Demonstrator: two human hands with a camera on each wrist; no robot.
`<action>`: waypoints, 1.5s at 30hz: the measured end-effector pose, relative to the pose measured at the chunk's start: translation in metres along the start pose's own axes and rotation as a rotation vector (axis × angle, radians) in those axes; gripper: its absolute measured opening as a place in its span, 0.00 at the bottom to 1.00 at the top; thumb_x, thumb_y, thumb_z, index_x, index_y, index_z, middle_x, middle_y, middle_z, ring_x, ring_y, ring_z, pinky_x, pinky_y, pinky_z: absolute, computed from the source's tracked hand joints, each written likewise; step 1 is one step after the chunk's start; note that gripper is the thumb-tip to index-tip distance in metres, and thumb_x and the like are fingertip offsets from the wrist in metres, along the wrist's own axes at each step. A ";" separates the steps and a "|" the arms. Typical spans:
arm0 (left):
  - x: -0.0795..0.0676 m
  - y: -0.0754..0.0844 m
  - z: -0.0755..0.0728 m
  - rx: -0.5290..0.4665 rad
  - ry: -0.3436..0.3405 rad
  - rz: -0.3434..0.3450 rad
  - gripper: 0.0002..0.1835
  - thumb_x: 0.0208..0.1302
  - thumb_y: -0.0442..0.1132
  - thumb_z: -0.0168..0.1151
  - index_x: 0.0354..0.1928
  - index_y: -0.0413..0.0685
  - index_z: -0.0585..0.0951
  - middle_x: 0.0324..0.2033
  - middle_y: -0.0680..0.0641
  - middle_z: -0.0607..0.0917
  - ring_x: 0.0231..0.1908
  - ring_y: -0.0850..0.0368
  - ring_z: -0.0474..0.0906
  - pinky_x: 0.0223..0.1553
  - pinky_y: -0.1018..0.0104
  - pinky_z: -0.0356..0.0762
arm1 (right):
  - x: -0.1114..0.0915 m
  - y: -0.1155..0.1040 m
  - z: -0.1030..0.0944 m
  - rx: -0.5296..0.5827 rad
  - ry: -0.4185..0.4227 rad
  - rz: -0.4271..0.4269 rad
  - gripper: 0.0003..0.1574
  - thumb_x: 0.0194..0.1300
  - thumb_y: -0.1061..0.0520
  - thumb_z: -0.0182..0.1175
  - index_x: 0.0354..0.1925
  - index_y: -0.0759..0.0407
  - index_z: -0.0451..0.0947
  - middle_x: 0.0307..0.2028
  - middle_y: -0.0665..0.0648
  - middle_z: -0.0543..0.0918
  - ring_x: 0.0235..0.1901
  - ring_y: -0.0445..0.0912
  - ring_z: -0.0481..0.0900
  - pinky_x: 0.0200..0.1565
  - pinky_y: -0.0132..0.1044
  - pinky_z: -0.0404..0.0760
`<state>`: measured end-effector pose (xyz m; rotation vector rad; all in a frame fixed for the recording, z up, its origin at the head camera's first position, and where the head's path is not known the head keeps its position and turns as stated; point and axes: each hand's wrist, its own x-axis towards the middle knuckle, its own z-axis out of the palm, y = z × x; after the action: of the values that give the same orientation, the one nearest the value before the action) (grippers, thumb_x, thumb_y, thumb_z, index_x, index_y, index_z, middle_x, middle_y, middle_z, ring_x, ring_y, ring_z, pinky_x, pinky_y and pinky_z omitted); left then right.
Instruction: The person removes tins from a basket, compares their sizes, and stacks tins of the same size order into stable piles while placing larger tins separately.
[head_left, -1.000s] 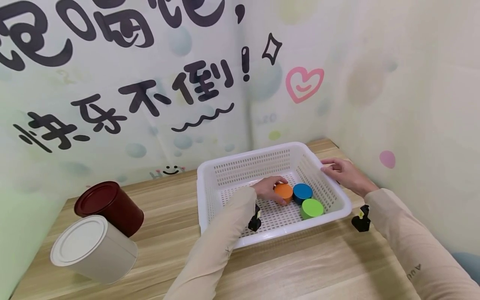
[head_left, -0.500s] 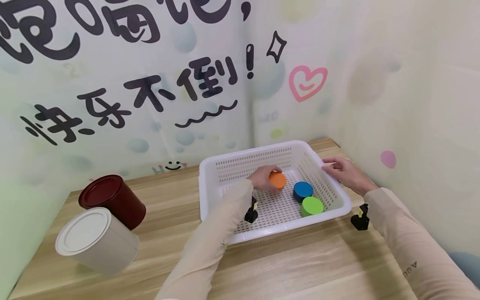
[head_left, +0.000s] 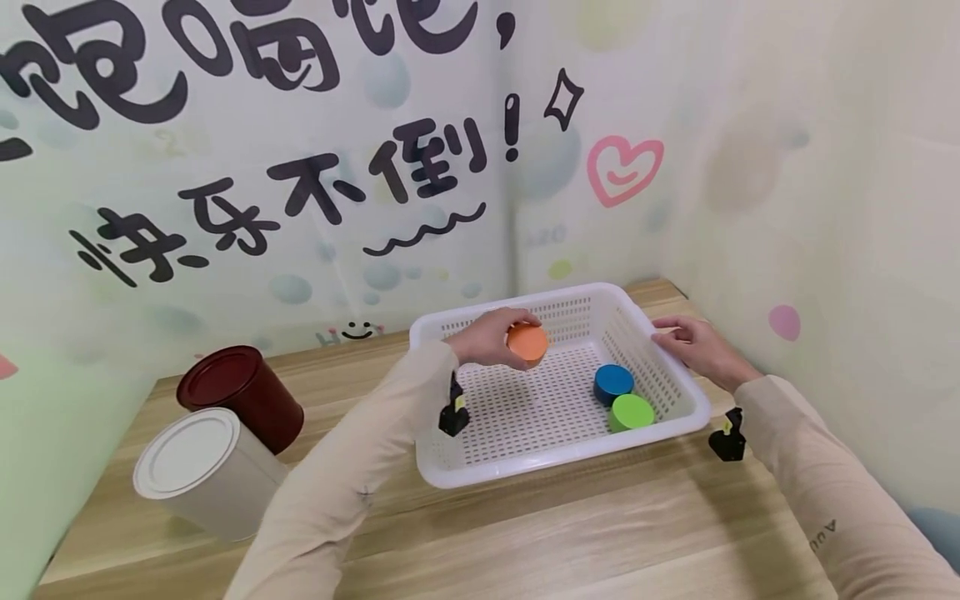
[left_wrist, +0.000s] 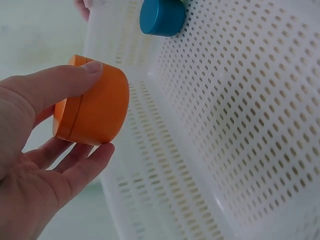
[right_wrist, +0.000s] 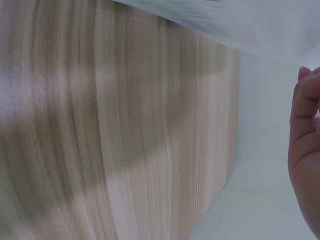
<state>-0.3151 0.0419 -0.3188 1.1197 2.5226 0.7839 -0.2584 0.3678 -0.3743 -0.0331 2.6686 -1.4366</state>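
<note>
Between its thumb and fingers my left hand point(head_left: 491, 337) holds an orange round lidded tin point(head_left: 528, 344), raised above the floor of the white plastic basket point(head_left: 517, 479). The left wrist view shows the lid seam on the orange tin point(left_wrist: 102, 107), with the thumb on one side and fingertips on the other. A blue round tin point(head_left: 613, 383) and a light green round tin point(head_left: 632, 413) sit side by side in the basket's right part. My right hand point(head_left: 701, 354) grips the basket's right rim, its fingers bent there; only part of this hand point(right_wrist: 306, 145) shows in the right wrist view.
On the left of the wooden table point(head_left: 570, 525), a dark red can point(head_left: 255, 400) and a white lidded can point(head_left: 217, 475) lean tilted together. A wall point(head_left: 315, 275) with printed lettering runs behind the table, and another wall point(head_left: 840, 275) stands close on the right.
The left hand has lifted the orange tin from beside the blue one and carried it left and up. The right hand stays at the rim; the head view has shifted slightly.
</note>
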 end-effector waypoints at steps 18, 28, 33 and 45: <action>-0.117 -0.031 -0.066 -0.156 0.280 -0.122 0.34 0.45 0.34 0.69 0.57 0.44 0.68 0.53 0.45 0.70 0.48 0.49 0.68 0.42 0.61 0.75 | -0.002 0.004 0.000 -0.003 0.000 0.006 0.36 0.63 0.44 0.50 0.60 0.64 0.58 0.45 0.70 0.72 0.34 0.51 0.78 0.36 0.42 0.78; -0.171 -0.065 -0.059 -0.170 0.398 -0.225 0.33 0.50 0.38 0.67 0.58 0.39 0.66 0.54 0.39 0.69 0.47 0.45 0.67 0.46 0.54 0.71 | -0.004 0.006 -0.003 -0.010 0.004 -0.011 0.36 0.64 0.45 0.50 0.60 0.67 0.57 0.45 0.71 0.73 0.34 0.50 0.78 0.34 0.39 0.78; -0.188 -0.084 -0.036 -0.186 0.450 -0.287 0.33 0.50 0.39 0.66 0.59 0.40 0.65 0.53 0.37 0.69 0.48 0.42 0.66 0.45 0.52 0.69 | -0.005 0.003 -0.002 -0.006 -0.002 -0.001 0.37 0.64 0.44 0.49 0.61 0.67 0.56 0.46 0.72 0.72 0.34 0.50 0.78 0.35 0.39 0.78; -0.208 -0.126 0.019 -0.289 0.472 -0.490 0.35 0.51 0.42 0.65 0.60 0.37 0.63 0.54 0.35 0.67 0.50 0.42 0.63 0.51 0.49 0.63 | 0.000 0.002 0.000 -0.006 -0.003 -0.003 0.36 0.64 0.44 0.49 0.61 0.65 0.57 0.47 0.71 0.71 0.35 0.50 0.78 0.36 0.40 0.78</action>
<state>-0.2444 -0.1762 -0.4015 0.2140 2.7426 1.3203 -0.2579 0.3687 -0.3757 -0.0394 2.6721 -1.4282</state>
